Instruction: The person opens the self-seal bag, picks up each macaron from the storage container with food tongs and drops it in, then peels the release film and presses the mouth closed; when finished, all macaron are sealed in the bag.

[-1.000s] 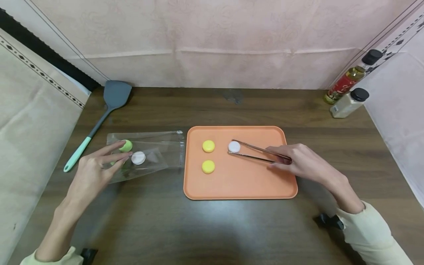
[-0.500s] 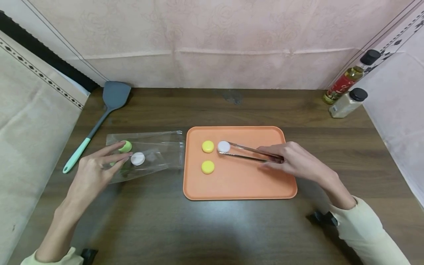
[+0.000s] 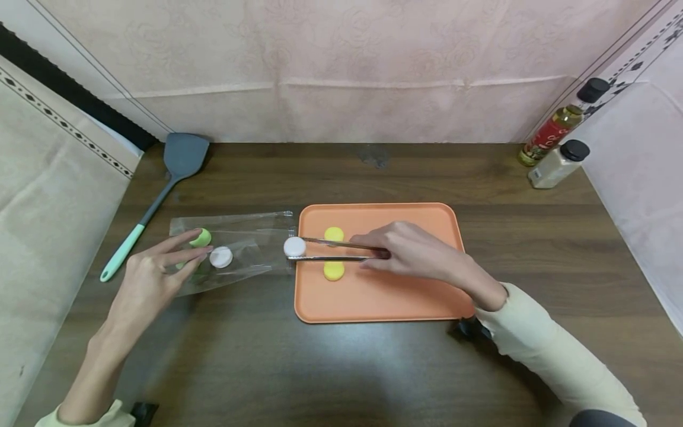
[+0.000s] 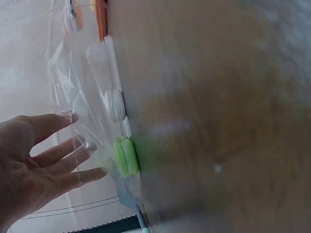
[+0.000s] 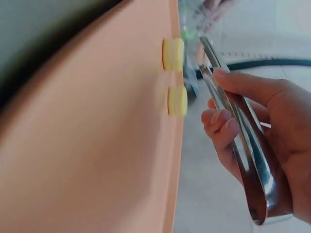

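Note:
My right hand [image 3: 405,252] grips metal tongs [image 3: 347,258], whose tips hold a white macaron [image 3: 294,247] over the left rim of the orange tray [image 3: 384,299]. Two yellow macarons, one nearer [image 3: 334,271] and one farther [image 3: 334,233], lie on that tray, partly behind the tongs. To its left is a clear plastic bag [image 3: 267,228] with a white macaron [image 3: 221,257] and a green macaron [image 3: 201,238]; more green shows under my fingers. My left hand [image 4: 43,160] touches the bag's film with spread, fairly straight fingers. The film stands raised above the macarons in the left wrist view.
A spatula [image 3: 185,155] with a mint handle lies at the back left. At the back right stand a red-labelled bottle [image 3: 549,136] and a black-capped jar [image 3: 555,169]. Pale cloth [image 3: 341,71] hangs behind the wooden table [image 3: 299,367].
My right hand has carried the white macaron in the tongs leftward, from the tray's middle past the yellow macarons to the bag's right end. The left hand has stayed in place.

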Tool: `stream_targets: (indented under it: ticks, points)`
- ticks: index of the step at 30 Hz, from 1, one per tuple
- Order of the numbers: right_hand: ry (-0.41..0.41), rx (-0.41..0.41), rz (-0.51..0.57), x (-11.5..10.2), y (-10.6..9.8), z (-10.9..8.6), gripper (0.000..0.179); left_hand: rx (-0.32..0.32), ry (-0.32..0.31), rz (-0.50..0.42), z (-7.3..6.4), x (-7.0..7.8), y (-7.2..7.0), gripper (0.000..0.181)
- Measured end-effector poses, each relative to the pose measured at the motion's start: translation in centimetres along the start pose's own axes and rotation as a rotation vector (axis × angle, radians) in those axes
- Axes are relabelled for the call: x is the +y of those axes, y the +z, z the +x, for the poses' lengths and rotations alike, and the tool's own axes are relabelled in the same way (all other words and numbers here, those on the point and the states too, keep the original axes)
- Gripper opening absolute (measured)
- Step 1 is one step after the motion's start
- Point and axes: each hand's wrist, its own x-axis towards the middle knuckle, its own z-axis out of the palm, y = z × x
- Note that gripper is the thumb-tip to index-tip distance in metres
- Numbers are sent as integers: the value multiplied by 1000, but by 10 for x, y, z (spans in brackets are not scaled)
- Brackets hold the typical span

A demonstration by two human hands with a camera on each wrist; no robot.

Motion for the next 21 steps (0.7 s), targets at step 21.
stream_targets:
  ticks: [21]
  points:
    - [6,-71,-157,-28,27,91,35,9,-3,-28,2,1,0,27]
